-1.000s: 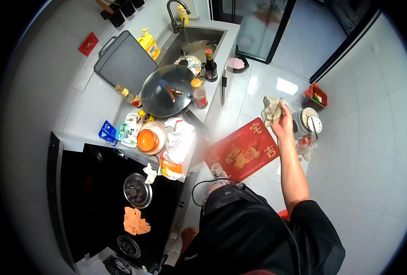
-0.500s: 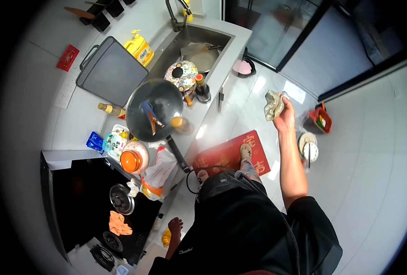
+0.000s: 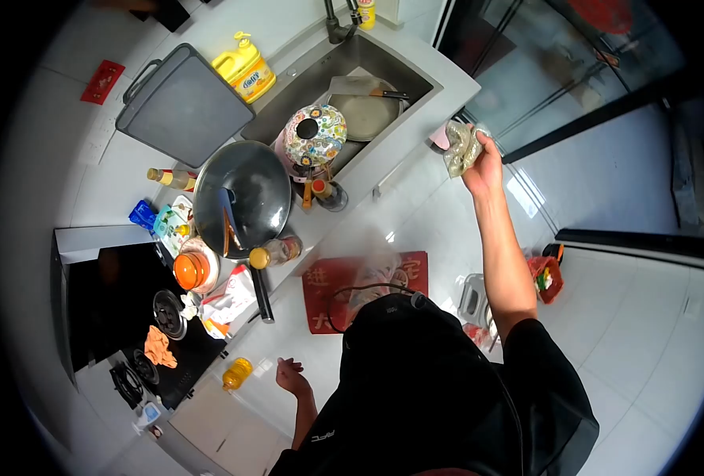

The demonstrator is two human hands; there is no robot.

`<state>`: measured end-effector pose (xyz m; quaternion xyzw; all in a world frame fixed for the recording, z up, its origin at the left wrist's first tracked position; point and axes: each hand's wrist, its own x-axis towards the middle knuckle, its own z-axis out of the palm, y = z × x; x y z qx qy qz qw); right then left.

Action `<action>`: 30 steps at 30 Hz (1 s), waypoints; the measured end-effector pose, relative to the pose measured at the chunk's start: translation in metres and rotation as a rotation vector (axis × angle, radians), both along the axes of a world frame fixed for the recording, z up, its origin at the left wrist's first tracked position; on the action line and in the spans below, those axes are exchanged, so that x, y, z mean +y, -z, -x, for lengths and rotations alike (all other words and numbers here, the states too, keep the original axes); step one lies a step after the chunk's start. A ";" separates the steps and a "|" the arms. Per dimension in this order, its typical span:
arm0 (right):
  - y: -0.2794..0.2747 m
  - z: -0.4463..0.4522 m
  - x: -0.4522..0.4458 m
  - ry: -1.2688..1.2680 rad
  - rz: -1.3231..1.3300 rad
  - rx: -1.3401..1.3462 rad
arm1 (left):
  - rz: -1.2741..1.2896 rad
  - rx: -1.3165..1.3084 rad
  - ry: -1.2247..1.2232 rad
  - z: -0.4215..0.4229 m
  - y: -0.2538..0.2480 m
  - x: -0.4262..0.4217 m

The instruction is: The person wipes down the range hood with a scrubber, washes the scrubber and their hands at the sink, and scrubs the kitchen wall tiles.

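Note:
My right hand [image 3: 485,170] is stretched out past the end of the counter, closed around a crumpled, see-through plastic bag [image 3: 461,149] with a greyish-green look. What the bag contains, I cannot make out. Low beside my body hangs my left hand [image 3: 292,378], its fingers loosely curled, thumb apart, holding nothing visible. An oil bottle [image 3: 238,373] with yellow liquid stands near that hand. The sink [image 3: 424,87] lies to the left of the bag, with a pan [image 3: 365,117] and a knife [image 3: 394,94] in it.
Along the counter are a wok [image 3: 261,186], a flowered pot lid [image 3: 328,131], a dark sauce bottle [image 3: 330,196], a jar [image 3: 278,251] and yellow detergent [image 3: 245,70]. A red mat [image 3: 324,305] covers the floor ahead. Glass doors [image 3: 495,79] stand beyond my right hand.
I have stepped forward and turned slightly. My right hand, still holding the plastic bag, is now near the counter's end and the glass doors. More of my left hand shows.

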<state>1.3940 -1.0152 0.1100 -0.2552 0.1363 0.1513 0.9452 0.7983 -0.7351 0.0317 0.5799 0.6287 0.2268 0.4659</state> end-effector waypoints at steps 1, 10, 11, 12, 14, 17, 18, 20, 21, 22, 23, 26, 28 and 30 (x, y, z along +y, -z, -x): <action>0.004 -0.015 0.005 -0.017 0.007 0.006 | 0.007 0.006 -0.017 -0.018 -0.011 -0.008; 0.049 -0.148 0.053 -0.169 0.181 0.047 | -0.326 -0.063 0.125 -0.191 -0.103 -0.048; 0.055 -0.160 0.058 -0.184 0.179 0.064 | -0.430 -0.067 0.223 -0.205 -0.109 -0.052; 0.056 -0.169 0.067 -0.193 0.188 0.090 | -0.460 -0.112 0.256 -0.216 -0.109 -0.055; 0.059 -0.184 0.086 -0.290 0.196 0.091 | -0.410 -0.237 0.308 -0.253 -0.128 -0.067; 0.069 -0.211 0.120 -0.343 0.245 0.085 | -0.322 -0.284 0.416 -0.302 -0.135 -0.079; 0.073 -0.222 0.131 -0.396 0.273 0.066 | -0.299 -0.288 0.374 -0.325 -0.135 -0.083; 0.089 -0.249 0.152 -0.469 0.278 0.078 | -0.181 -0.313 0.268 -0.374 -0.137 -0.092; 0.094 -0.262 0.157 -0.508 0.280 0.077 | -0.091 -0.339 0.205 -0.396 -0.138 -0.094; 0.098 -0.274 0.165 -0.497 0.288 0.105 | -0.044 -0.326 0.201 -0.414 -0.131 -0.094; 0.106 -0.286 0.171 -0.486 0.296 0.133 | -0.044 -0.336 0.190 -0.436 -0.120 -0.094; 0.123 -0.317 0.182 -0.562 0.346 0.168 | 0.049 -0.280 0.233 -0.509 -0.112 -0.088; 0.155 -0.343 0.187 -0.622 0.333 0.151 | 0.163 -0.306 0.233 -0.556 -0.095 -0.083; 0.169 -0.363 0.190 -0.685 0.242 0.188 | 0.243 -0.354 0.269 -0.591 -0.058 -0.074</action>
